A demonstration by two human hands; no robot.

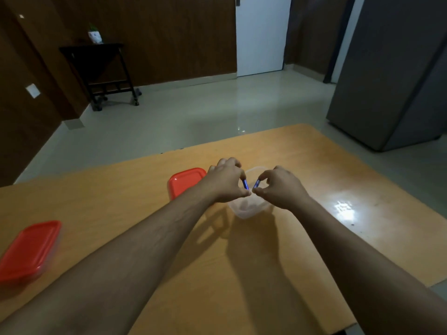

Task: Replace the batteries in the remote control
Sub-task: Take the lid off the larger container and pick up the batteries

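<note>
Wooden table fills the lower view. Closed red-lidded box at 8 o'clock; loose red lid just left of centre. Clear open container at centre, under both hands. Left hand pinches a blue battery; right hand pinches a second battery, the two nearly meeting. No remote control in view. Judgement: batteries fetched or discarded, can't tell; fitting apparently remains.
</note>
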